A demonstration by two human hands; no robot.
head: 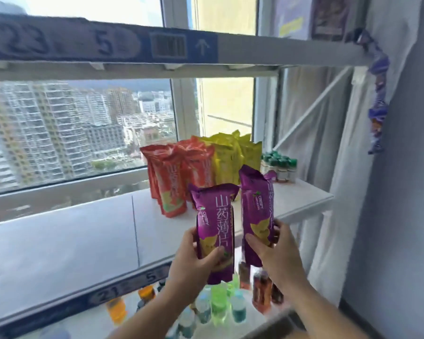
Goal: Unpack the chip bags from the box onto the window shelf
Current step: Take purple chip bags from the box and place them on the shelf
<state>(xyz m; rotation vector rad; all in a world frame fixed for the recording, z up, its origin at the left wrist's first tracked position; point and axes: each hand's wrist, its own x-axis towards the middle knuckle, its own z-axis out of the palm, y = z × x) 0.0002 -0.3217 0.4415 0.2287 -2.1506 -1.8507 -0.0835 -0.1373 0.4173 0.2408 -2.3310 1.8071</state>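
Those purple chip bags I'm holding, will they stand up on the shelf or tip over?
The purple bag in your left hand looks tall, narrow and puffy, so probably light and easily tipped. The orange bags stand upright leaning together, so packing them close likely helps. The glossy film may slip.

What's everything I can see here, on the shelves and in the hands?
Purple chip bags: two, purple, one held in each hand above the shelf's front edge.
Red chip bags: several, red-orange, standing on the window shelf.
Yellow chip bags: several, yellow, behind the red ones.
Small jars: a cluster, green caps, far right of shelf.
Drink bottles: many, mixed colours, shelf below.
Hanging snack strip: purple, on the right post.
Left hand: holds the left bag.
Right hand: holds the right bag.
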